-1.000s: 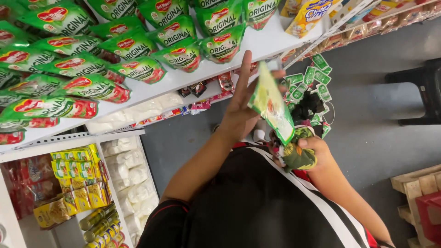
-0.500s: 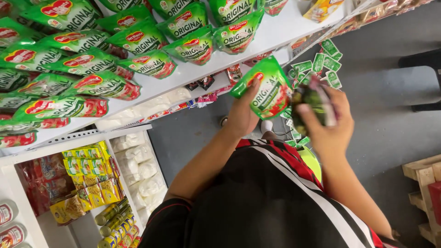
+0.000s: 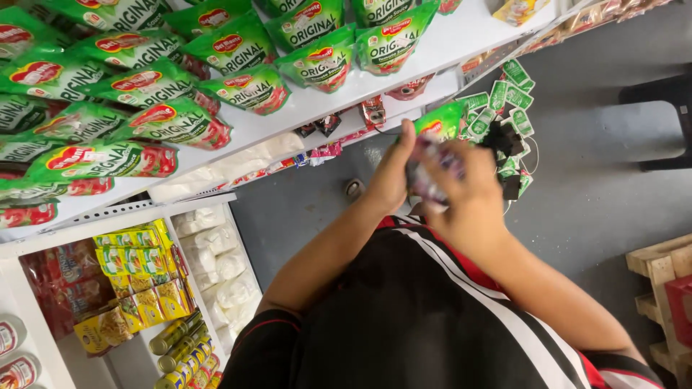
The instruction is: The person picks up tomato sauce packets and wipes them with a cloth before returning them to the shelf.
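Note:
My left hand [image 3: 391, 179] is raised in front of my chest and grips a green stand-up pouch [image 3: 441, 121], whose top shows above my fingers. Right beside it, touching, my right hand [image 3: 465, 196] is closed on a blurred bundle of small sachets [image 3: 425, 176]. Just beyond my right hand hang strips of small green sachets [image 3: 504, 92] and dark sachets [image 3: 504, 138]. Both hands are below the front edge of a white shelf [image 3: 432, 61] that carries rows of similar green pouches [image 3: 245, 86]. My black shirt with red and white stripes fills the bottom of the view.
Lower shelves at the left hold yellow and green packets [image 3: 137, 274], white bags [image 3: 216, 259] and cans [image 3: 180, 346]. A wooden pallet [image 3: 663, 288] lies at the right on the grey floor. A black stool [image 3: 663, 108] stands at the far right.
My hands came together and moved up toward the shelf edge. The green pouch, earlier held up tilted, now sits mostly behind my hands; my right hand closed over the sachets.

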